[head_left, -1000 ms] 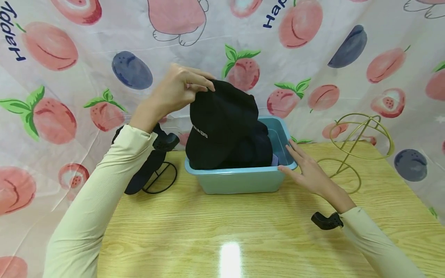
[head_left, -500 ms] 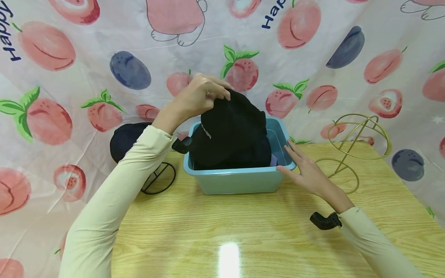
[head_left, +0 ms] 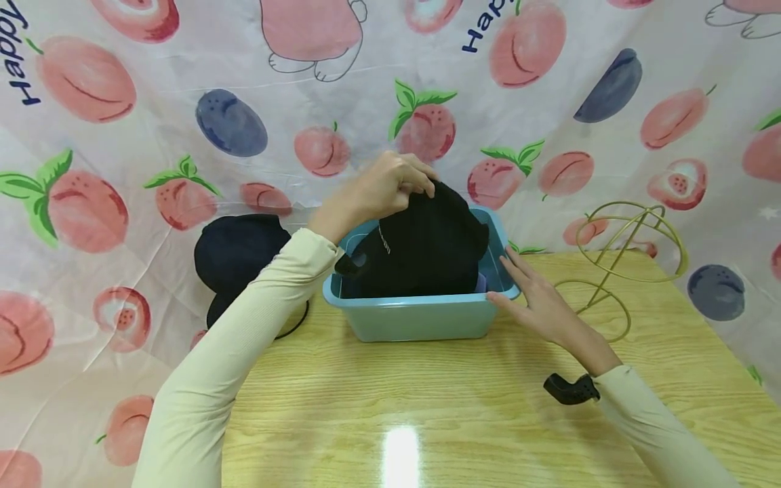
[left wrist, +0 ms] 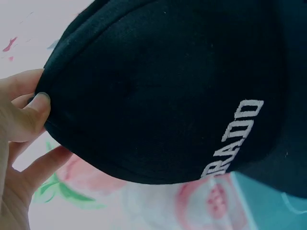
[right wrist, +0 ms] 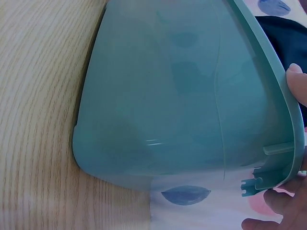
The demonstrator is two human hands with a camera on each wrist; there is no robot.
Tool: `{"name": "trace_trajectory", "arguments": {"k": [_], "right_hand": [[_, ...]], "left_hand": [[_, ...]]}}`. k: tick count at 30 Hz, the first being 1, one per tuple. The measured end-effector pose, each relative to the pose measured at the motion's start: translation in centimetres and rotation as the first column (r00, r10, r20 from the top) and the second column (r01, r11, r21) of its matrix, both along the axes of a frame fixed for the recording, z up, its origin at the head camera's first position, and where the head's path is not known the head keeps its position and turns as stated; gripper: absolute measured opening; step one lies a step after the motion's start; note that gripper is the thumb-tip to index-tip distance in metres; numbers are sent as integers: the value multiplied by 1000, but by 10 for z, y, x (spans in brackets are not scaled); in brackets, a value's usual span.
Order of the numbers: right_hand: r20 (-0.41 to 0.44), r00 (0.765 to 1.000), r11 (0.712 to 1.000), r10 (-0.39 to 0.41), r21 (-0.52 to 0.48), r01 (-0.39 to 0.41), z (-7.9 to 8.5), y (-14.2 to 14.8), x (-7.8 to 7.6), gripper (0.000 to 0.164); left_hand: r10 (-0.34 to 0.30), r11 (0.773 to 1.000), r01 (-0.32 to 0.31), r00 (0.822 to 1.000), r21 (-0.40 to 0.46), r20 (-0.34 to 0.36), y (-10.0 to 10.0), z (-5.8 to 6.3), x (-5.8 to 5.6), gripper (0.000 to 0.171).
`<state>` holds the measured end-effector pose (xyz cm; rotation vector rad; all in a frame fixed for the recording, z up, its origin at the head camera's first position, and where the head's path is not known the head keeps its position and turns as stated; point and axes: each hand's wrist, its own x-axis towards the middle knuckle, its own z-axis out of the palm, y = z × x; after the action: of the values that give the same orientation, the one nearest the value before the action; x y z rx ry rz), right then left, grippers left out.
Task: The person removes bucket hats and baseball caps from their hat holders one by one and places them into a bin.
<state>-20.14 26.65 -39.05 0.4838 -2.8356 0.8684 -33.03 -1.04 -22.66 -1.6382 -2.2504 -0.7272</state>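
Note:
A black baseball cap (head_left: 442, 240) with white lettering is tipped down into a light blue plastic bin (head_left: 421, 322). My left hand (head_left: 387, 190) pinches the crown's edge from above, thumb against fingers; the left wrist view shows the grip at the cap's (left wrist: 144, 96) end, with part of the word readable as "RADO". At the bin's right end, my right hand (head_left: 543, 308) rests on the rim with fingers spread and fairly straight. The right wrist view has its thumb lying on the bin's (right wrist: 163, 96) edge. A bit of purple cloth (head_left: 481, 282) shows inside the bin.
Another dark cap (head_left: 241, 251) sits at the left, partly behind my left sleeve, over a black wire stand (head_left: 297, 330). A gold wire stand (head_left: 643, 220) stands to the right of the bin. Behind the wooden table (head_left: 329, 420) hangs a fruit-print cloth (head_left: 366, 102).
My left hand has moved right and down with the cap, which sits lower in the bin. The dark cap at the left has come into fuller view. The right hand stays on the rim.

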Motion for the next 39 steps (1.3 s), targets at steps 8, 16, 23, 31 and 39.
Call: {"name": "trace_trajectory", "arguments": {"k": [8,16,23,31,39], "right_hand": [[10,1000,1000,-3,3,3,0,0,1,76],[10,1000,1000,8,-20,-8,0,1,2,76],[8,1000,1000,0,-9,0,-2,0,1,76],[21,1000,1000,-6,-19,6,0,-2,1,76],[18,1000,999,-11,-30,12,-2,-1,1,77]], "left_hand": [[66,998,-67,995,10,71,4,-33,6,32],[240,970,-243,946,-14,218,15,-59,21,38],[243,968,-218,940,-123,241,20,-80,22,41],[252,966,-228,937,-123,242,19,-82,23,41],[261,965,-246,930,-89,258,9,-77,24,41]]}}
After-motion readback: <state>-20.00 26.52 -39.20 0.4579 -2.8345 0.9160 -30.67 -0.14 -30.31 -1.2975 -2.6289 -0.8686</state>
